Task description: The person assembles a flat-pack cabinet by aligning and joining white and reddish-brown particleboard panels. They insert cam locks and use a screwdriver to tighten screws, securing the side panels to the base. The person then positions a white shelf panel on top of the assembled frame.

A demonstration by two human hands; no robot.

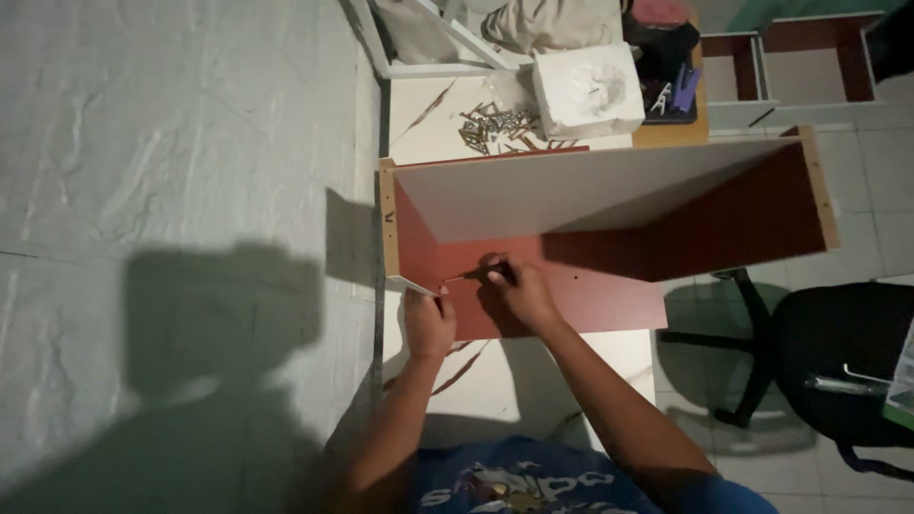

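Note:
A half-built cabinet box of red-brown panels (609, 286) with a white upright board (571, 190) lies on a white worktable (495, 381). My left hand (427, 322) grips the near left corner of the box, by a small white panel edge. My right hand (519, 290) rests on the red bottom panel and pinches a thin tool or screw (468, 276) pointing left toward that corner. Which of the two it is I cannot tell.
A pile of screws (495, 128) and a white plastic bag (587, 90) lie at the table's far end. A black office chair (828, 362) stands to the right. Drawer boxes (790, 67) sit on the floor at top right. A grey wall fills the left.

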